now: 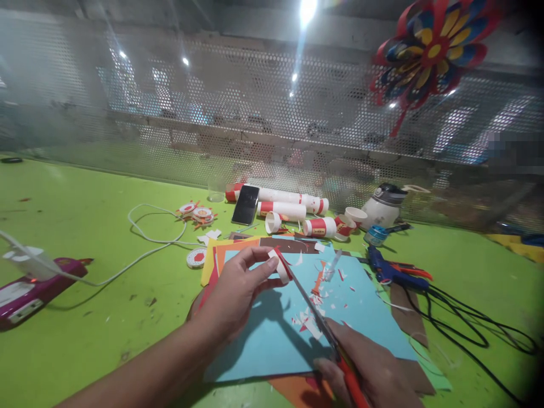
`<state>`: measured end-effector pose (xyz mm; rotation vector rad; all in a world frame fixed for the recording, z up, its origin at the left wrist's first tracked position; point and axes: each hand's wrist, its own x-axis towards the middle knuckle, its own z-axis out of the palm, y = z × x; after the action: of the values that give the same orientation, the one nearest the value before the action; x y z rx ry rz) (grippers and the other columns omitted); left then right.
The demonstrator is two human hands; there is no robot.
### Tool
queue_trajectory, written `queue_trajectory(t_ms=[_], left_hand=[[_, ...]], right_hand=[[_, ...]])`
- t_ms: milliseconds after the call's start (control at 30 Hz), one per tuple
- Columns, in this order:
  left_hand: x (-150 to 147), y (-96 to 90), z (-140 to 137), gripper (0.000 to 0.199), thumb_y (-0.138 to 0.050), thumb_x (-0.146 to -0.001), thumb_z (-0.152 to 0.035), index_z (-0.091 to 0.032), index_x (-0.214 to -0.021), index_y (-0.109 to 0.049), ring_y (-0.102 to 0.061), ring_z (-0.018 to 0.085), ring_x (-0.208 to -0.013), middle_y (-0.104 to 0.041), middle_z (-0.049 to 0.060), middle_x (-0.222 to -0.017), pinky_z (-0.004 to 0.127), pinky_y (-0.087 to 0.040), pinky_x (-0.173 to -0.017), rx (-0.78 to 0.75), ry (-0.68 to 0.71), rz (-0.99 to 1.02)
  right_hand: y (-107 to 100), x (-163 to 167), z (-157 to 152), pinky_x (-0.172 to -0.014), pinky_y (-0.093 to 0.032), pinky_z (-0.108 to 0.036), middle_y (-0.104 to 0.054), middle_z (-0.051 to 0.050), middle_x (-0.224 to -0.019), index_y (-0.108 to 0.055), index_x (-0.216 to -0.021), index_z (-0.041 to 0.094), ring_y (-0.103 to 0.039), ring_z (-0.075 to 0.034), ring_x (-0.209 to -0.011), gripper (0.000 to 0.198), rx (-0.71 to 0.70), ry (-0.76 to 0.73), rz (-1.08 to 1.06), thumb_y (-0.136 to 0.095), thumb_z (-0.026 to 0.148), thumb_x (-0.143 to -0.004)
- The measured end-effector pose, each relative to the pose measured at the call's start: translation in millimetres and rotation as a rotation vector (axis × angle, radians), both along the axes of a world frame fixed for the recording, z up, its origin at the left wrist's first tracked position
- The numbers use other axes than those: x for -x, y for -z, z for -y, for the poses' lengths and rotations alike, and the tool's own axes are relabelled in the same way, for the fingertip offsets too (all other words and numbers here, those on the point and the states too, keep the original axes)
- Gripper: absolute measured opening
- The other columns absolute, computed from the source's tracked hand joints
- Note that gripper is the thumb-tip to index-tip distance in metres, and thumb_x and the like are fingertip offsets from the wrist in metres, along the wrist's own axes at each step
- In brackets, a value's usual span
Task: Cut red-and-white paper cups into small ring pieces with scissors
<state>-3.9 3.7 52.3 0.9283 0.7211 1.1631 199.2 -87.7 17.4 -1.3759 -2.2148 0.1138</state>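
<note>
Between the thumb and fingers of my left hand [238, 283] is a small curved piece of white and red paper cup [280, 271]. My right hand [365, 362] grips a pair of scissors [317, 311] with red handles. Their blades reach up to the red edge of the cup piece. Below both hands lies a light blue sheet of paper [263, 345] on a stack of coloured sheets. White and red paper scraps [312, 324] are scattered over it, along with an orange paper strip [319, 279].
Behind the sheets are stacked paper cups [289, 211], a phone [245, 205] and a grey-white jug [382, 207]. At right lies a blue glue gun [393, 275] with black cable. A purple power strip [42, 289] with a white cord is at left. A perforated metal screen [204, 124] stands behind.
</note>
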Motion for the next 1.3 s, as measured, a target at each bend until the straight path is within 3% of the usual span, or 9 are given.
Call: queue_trajectory(t_ms=[333,467,633,900,1167,1300], left_hand=[[-0.3,1.8,-2.0,0.028,-0.072,-0.075,-0.028,-0.012,-0.096,-0.064,-0.063,0.018,-0.081,-0.066,0.009,-0.09,0.035,-0.051,-0.081,0.027,0.019,-0.004],[0.3,1.9,-2.8,0.025,-0.073,-0.074,-0.028,-0.012,-0.09,-0.063,-0.063,0.018,-0.08,-0.066,0.009,-0.088,0.035,-0.05,-0.082,0.031,0.014,-0.025],[0.9,4.9,-2.3,0.028,-0.071,-0.077,-0.031,-0.013,-0.096,-0.061,-0.061,0.017,-0.076,-0.067,0.008,-0.085,0.037,-0.048,-0.083,-0.015,0.003,-0.079],[3.8,5.2,-3.1,0.023,-0.07,-0.078,-0.032,-0.013,-0.091,-0.064,-0.062,0.017,-0.081,-0.069,0.01,-0.098,0.036,-0.047,-0.086,-0.055,0.039,-0.098],[3.5,6.4,-3.4,0.022,-0.072,-0.076,-0.03,-0.015,-0.09,-0.064,-0.062,0.017,-0.08,-0.068,0.008,-0.087,0.036,-0.048,-0.085,-0.03,0.051,-0.057],[3.3,7.3,-4.4,0.021,-0.071,-0.077,-0.03,-0.015,-0.089,-0.063,-0.062,0.017,-0.08,-0.067,0.007,-0.084,0.036,-0.047,-0.085,-0.043,0.049,-0.06]], right_hand=[[2.6,-1.1,-1.2,-0.06,-0.055,-0.028,-0.07,-0.001,-0.084,-0.055,-0.114,0.024,-0.067,-0.016,-0.07,0.025,0.099,0.03,-0.018,-0.053,0.034,-0.09],[0.0,-0.7,-0.3,-0.06,-0.055,-0.027,-0.069,-0.001,-0.084,-0.056,-0.111,0.024,-0.067,-0.016,-0.07,0.025,0.095,0.063,-0.008,-0.054,0.036,-0.09],[-1.2,-1.9,-1.9,-0.059,-0.056,-0.027,-0.069,-0.001,-0.082,-0.055,-0.113,0.025,-0.067,-0.017,-0.07,0.025,0.081,0.044,0.002,-0.053,0.036,-0.091],[-0.4,-5.0,-2.4,-0.059,-0.057,-0.028,-0.071,-0.003,-0.086,-0.053,-0.115,0.024,-0.069,-0.018,-0.071,0.029,0.018,0.014,0.035,-0.053,0.039,-0.091],[3.8,-6.2,-2.9,-0.059,-0.056,-0.026,-0.071,-0.001,-0.086,-0.053,-0.118,0.025,-0.068,-0.016,-0.07,0.03,0.021,0.002,0.007,-0.055,0.037,-0.09],[3.7,-4.4,-4.1,-0.055,-0.053,-0.025,-0.069,0.001,-0.076,-0.055,-0.113,0.024,-0.065,-0.015,-0.063,0.026,0.042,-0.002,-0.026,-0.056,0.035,-0.09]])
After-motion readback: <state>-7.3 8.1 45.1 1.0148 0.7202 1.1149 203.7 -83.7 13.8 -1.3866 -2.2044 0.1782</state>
